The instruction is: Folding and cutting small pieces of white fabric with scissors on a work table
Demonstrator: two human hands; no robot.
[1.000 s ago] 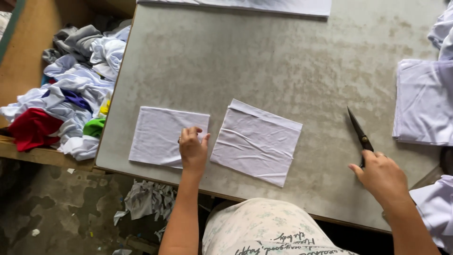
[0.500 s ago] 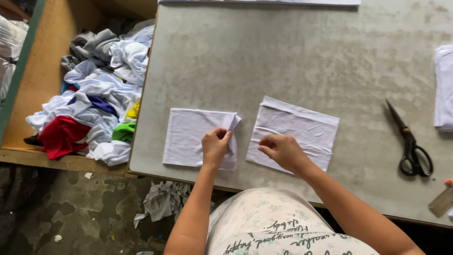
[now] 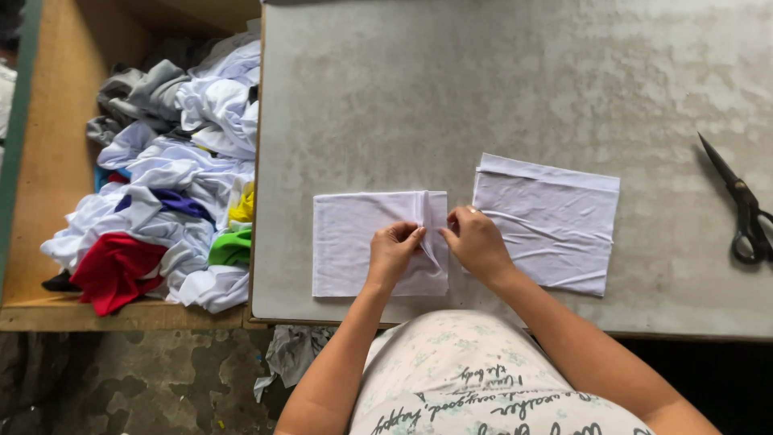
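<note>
Surface: a grey, mottled work table (image 3: 515, 89) fills most of the view from above, its near edge just in front of your body.

Left of the table: a wooden bin (image 3: 48, 201) holds a loose pile of clothes (image 3: 173, 185), mostly white and grey, with red, green, yellow and purple pieces showing through.

Floor: a stained concrete floor (image 3: 121, 379) shows below the bin, with a crumpled grey scrap (image 3: 291, 350) hanging just under the table's edge.

Left white cloth (image 3: 354, 242): a flat rectangle lying near the table's front edge, directly in front of you. Its right edge is lifted into a narrow raised fold.

Your left hand (image 3: 392, 256): it rests on the right part of this cloth, fingertips pinched on the raised fold.

Your right hand (image 3: 477, 242): it meets the left hand at the same fold, thumb and fingers closed on the cloth's right edge. The two hands are just beside each other, almost touching.

Right white cloth (image 3: 555, 217): a second rectangle lying flat just to the right of your right hand, slightly tilted, with a folded band along its top edge. Neither hand grips it.

Scissors (image 3: 745, 209): dark-handled, lying shut on the table at the far right, well apart from both hands, blades pointing away from you.
</note>
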